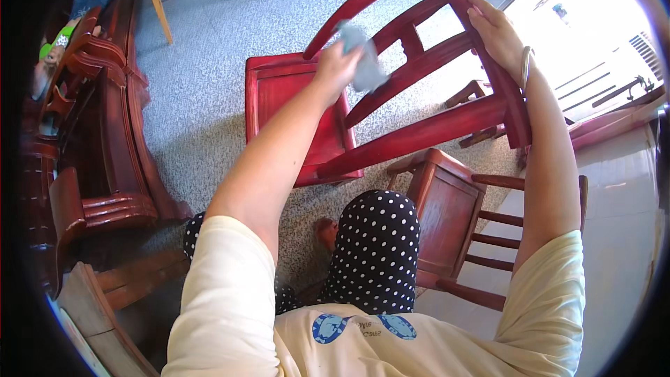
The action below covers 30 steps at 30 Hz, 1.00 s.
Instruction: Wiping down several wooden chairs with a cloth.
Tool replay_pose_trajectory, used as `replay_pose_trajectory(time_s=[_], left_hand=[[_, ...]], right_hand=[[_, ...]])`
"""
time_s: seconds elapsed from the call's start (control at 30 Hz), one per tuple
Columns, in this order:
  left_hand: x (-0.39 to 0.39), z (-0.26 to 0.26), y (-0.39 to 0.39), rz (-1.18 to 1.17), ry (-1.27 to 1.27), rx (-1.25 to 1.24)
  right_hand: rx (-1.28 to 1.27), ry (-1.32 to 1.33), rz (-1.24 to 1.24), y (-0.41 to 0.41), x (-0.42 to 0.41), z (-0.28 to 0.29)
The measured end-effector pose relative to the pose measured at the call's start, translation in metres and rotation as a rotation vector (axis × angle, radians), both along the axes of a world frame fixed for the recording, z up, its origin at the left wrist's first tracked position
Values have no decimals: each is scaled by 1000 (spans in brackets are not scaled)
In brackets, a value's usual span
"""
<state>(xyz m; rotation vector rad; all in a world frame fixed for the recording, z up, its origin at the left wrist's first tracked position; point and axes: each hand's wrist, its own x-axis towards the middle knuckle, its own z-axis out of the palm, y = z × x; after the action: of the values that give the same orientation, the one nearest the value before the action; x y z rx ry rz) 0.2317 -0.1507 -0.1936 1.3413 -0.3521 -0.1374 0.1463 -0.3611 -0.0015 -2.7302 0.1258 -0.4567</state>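
A red wooden chair [429, 120] stands before me, its slatted back on the right and its square panelled seat [301, 97] on the left. My left hand [337, 70] holds a grey-green cloth [364, 60], blurred, beside the back's slats. Whether the cloth touches the wood I cannot tell. At the back's top rail, my right hand [492, 29] grips the red wood, fingers partly hidden behind it. A bangle [526, 68] circles the right wrist.
A second wooden chair [450, 220] stands close at my right knee. Dark carved wooden furniture [112, 115] lines the left, where a person [65, 36] reclines. A table leg [158, 8] rises at the upper left. A bright doorway [586, 26] is at the upper right.
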Motion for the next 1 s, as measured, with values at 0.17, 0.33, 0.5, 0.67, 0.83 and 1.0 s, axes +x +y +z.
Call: replay_pose_trajectory(time_s=[0.17, 0.33, 0.5, 0.67, 0.83, 1.0], left_hand=[[5, 128, -89, 25, -517, 553], [9, 70, -91, 307, -596, 670], [29, -7, -48, 265, -326, 589], [-8, -98, -13, 119, 105, 672], [-37, -123, 16, 132, -22, 883], [-78, -137, 54, 24, 80, 941]], right_hand=[[73, -56, 72, -17, 1, -6], [97, -64, 117, -7, -4, 1], [103, -52, 111, 4, -7, 6], [205, 97, 46, 12, -15, 16], [162, 88, 44, 26, -15, 14], [169, 152, 43, 21, -22, 20]])
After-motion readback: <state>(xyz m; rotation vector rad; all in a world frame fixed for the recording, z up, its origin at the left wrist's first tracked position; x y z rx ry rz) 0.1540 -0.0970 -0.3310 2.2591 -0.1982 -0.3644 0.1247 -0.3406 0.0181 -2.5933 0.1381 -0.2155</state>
